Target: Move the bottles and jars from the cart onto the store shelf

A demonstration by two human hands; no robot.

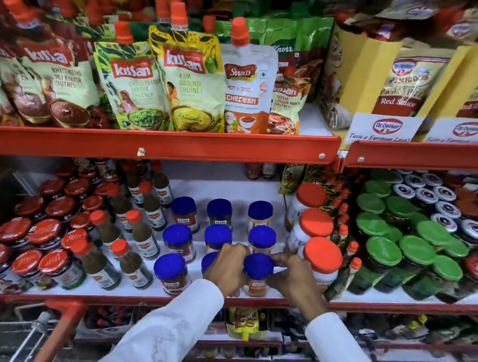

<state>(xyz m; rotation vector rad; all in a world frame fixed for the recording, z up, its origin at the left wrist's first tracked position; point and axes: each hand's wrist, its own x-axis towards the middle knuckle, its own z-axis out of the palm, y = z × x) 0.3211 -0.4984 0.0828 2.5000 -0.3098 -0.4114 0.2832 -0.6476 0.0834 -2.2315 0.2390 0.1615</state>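
Observation:
Several blue-capped jars stand in rows on the white middle shelf. My left hand is wrapped around a blue-capped jar in the front row, which it mostly hides. My right hand touches the right side of the neighbouring blue-capped jar, its fingers curled at the cap and body. Both jars stand upright on the shelf near its front edge. The cart's red handle shows at the lower left; the cart's contents are out of view.
Left of the blue jars stand red-capped sauce bottles and red-lidded jars. On the right are large orange-lidded jars and green-lidded jars. Chutney pouches fill the upper shelf, behind a red shelf rail.

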